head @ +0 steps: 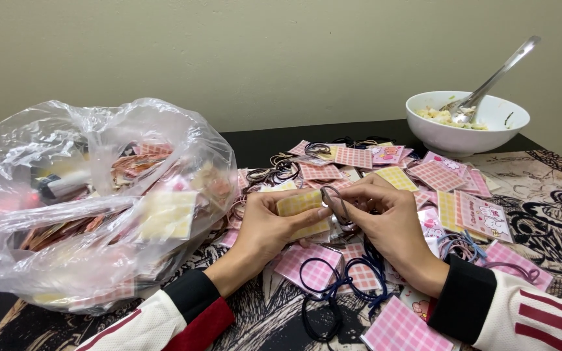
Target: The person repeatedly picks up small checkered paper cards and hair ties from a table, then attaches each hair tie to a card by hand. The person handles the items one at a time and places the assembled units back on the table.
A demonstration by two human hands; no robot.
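**One card in hand, a heap still loose on the table**

Midway, by the look of it. Held above the table: a yellow checked card (302, 211), pinched between thumb and fingers of the left hand (265, 227). Pressed against its right edge: a thin dark hair tie (336, 205), looped and gripped between the fingertips of the right hand (388, 224). Not yet seated round the card, as far as can be seen (the far end of the loop hidden behind the fingers).

Apparently done: a good stack of cards, pink and yellow, packed inside the clear plastic bag (92, 201) lying open at the left. Whether each of those already carries ties, impossible to tell through the crumpled film.

Left to do, judging from the spread: plenty. Scattered across the patterned tablecloth (554, 195) beyond and beside the hands, many pink checked cards (352, 157), several yellow ones, a few with cartoon pictures. Among them, loose ties in tangles: brown and black ones (274, 174) near the bag's mouth, blue ones (343, 279) just below the wrists, lying over more pink cards.

Off to the far right, well apart from the work: a white bowl (466, 123) with some food and a metal spoon (499, 71) leaning in it.
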